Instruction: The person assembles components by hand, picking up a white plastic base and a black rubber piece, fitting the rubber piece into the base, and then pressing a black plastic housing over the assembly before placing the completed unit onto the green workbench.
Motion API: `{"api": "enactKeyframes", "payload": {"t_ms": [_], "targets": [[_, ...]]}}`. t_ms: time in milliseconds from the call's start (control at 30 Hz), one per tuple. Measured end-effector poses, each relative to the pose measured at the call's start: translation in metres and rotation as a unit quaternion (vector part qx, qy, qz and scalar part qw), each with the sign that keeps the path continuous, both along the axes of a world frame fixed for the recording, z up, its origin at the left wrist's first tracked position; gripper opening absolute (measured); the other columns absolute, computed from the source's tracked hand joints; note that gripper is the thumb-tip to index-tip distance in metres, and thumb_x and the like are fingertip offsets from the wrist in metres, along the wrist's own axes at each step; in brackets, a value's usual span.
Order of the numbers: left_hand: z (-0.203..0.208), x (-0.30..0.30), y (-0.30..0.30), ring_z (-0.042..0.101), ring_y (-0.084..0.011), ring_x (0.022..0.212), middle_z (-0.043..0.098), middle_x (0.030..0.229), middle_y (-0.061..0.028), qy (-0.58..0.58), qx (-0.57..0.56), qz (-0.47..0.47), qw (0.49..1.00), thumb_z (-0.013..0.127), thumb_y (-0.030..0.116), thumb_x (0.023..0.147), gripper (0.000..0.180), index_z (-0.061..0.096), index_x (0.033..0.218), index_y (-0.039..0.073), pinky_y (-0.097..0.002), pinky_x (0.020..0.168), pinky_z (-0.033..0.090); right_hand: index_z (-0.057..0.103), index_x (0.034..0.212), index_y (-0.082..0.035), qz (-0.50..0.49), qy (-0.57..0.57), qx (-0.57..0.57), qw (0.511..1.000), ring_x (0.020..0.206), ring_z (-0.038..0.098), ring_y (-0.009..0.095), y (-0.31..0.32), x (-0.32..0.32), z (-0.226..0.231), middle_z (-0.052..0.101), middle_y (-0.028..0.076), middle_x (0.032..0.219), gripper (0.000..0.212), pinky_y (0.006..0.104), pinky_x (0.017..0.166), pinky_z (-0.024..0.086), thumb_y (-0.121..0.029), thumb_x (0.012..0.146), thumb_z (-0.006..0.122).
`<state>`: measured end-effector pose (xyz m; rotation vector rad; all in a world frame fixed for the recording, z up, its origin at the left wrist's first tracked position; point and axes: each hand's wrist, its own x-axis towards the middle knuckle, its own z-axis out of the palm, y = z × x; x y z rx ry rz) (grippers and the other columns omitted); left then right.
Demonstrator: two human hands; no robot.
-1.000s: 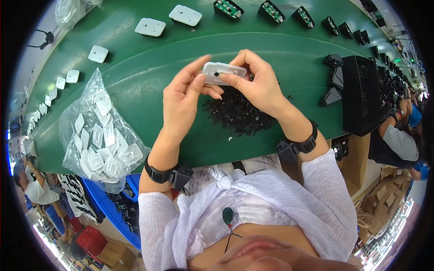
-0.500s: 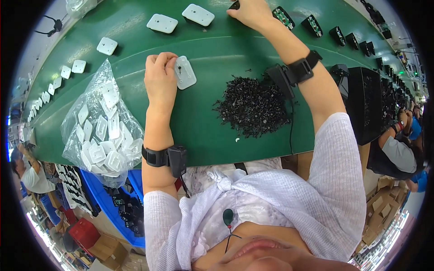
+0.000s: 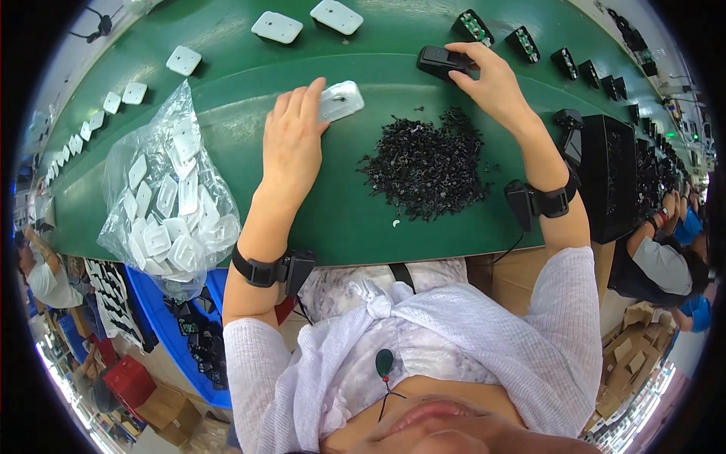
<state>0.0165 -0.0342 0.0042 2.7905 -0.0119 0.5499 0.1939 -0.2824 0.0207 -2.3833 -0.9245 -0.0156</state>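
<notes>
My left hand (image 3: 293,144) grips a translucent white plastic cover (image 3: 344,103) by its near left side; a small dark piece shows on the cover. Over to the right, my right hand (image 3: 495,85) has thumb and fingers closed on the right end of a black plastic housing (image 3: 437,62), whose dark outer face is up. Below and between the hands lies a heap of small black parts (image 3: 423,168), apparently screws or clips, touched by neither hand.
A clear bag of white covers (image 3: 170,219) lies at left. White-topped units (image 3: 277,27) curve along the far left. Black housings with green boards (image 3: 474,27) line the far right. A black bin (image 3: 611,174) stands at the right edge, and a blue crate (image 3: 170,340) below the table.
My right hand has come back from the far edge, bringing the black housing nearer. My left hand has shifted right and slightly away, with the white cover now turned and tilted.
</notes>
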Motion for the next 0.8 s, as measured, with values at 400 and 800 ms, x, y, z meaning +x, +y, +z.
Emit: {"api": "enactKeyframes", "payload": {"t_ms": [400, 800], "targets": [[-0.001, -0.011, 0.008, 0.051, -0.0301, 0.120, 0.052, 0.132, -0.0149, -0.035, -0.173, -0.045, 0.983, 0.047, -0.012, 0.079, 0.052, 0.051, 0.129, 0.004, -0.0398, 0.099, 0.041, 0.058, 0.118, -0.007, 0.222, -0.069, 0.023, 0.972, 0.102, 0.057, 0.029, 0.084, -0.063, 0.009, 0.061, 0.010, 0.110, 0.041, 0.0366, 0.088, 0.047, -0.011, 0.078, 0.068], [-0.005, -0.015, 0.008, 0.050, -0.0254, 0.123, 0.053, 0.134, -0.0083, 0.017, -0.068, -0.037, 0.997, 0.050, -0.009, 0.077, 0.056, 0.051, 0.131, 0.007, -0.0409, 0.102, 0.039, 0.058, 0.118, -0.007, 0.220, -0.095, -0.002, 0.971, 0.098, 0.058, 0.027, 0.090, -0.074, -0.001, 0.060, 0.008, 0.107, 0.043, 0.0360, 0.083, 0.050, -0.008, 0.077, 0.068]]}}
